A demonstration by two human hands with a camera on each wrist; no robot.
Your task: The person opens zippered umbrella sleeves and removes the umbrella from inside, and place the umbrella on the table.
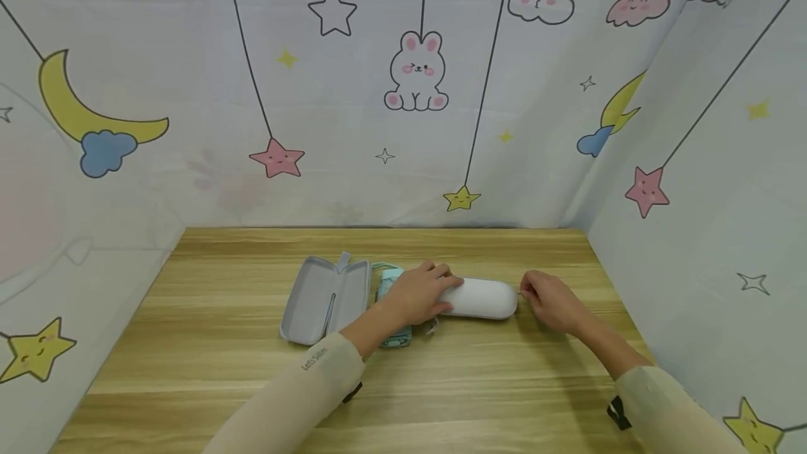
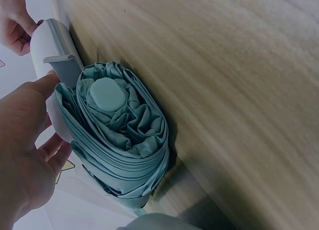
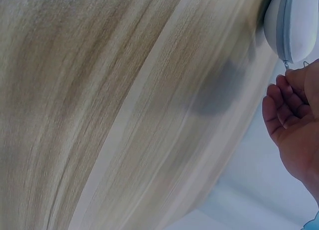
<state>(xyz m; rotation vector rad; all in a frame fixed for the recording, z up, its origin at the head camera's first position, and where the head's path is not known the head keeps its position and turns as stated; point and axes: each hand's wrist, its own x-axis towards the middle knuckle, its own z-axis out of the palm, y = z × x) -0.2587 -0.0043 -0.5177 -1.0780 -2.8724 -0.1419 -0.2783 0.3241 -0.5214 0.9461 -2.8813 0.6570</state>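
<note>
A white zip case [image 1: 485, 298] lies lengthwise across the table, its two halves closed together. My left hand [image 1: 417, 294] grips its left end, thumb on the near side and fingers over the far side. At the right end my right hand [image 1: 553, 302] pinches the zipper pull [image 3: 286, 66], mostly hidden by the fingertips. A grey strap [image 2: 66, 69] sticks out from the case beside my left thumb. Right by the left hand is a folded teal umbrella [image 2: 130, 130] with a pale round end, partly under the left forearm in the head view.
Left of the umbrella, a grey case [image 1: 305, 303] lies spread wide on the wooden table [image 1: 492, 391], a slim dark strip [image 1: 330, 314] along its middle. A curtain with cartoon prints [image 1: 353, 118] hangs behind the table and along both sides.
</note>
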